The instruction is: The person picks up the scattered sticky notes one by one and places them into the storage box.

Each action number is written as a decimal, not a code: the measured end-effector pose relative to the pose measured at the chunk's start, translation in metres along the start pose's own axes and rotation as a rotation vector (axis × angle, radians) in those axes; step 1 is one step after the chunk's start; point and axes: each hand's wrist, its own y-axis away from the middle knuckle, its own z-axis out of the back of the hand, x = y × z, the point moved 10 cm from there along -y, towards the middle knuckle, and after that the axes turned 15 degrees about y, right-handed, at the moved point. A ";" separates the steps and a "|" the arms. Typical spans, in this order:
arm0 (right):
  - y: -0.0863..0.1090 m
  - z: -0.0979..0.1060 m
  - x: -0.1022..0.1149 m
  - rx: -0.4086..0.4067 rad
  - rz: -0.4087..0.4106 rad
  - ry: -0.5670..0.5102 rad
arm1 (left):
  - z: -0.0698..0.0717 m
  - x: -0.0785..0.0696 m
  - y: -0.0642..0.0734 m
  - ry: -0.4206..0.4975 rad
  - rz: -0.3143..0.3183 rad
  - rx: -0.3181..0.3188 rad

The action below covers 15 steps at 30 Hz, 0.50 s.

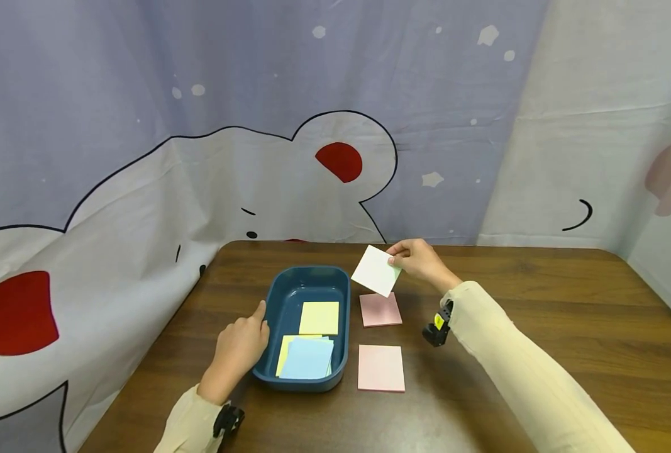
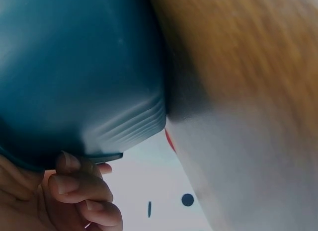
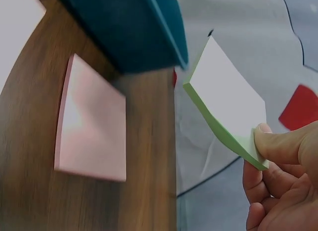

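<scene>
Pinching the green-edged pad [image 1: 376,272], the right hand [image 1: 420,259] hovers while the left hand [image 1: 240,343] grips the bin [image 1: 307,384] by its rim.

The head view looks forward and down across the counter [image 1: 607,333] to the printed cloth [image 1: 454,126]. The left wrist view faces the blue bin's [image 2: 84,67] outer wall very closely, past the left hand [image 2: 79,191]. The right wrist view, sideways, looks past the right hand [image 3: 285,179] toward the cloth. All three share the bin.
</scene>
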 end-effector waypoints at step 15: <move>-0.008 -0.033 0.055 0.050 0.059 -0.066 | 0.001 -0.001 0.000 0.012 0.008 0.007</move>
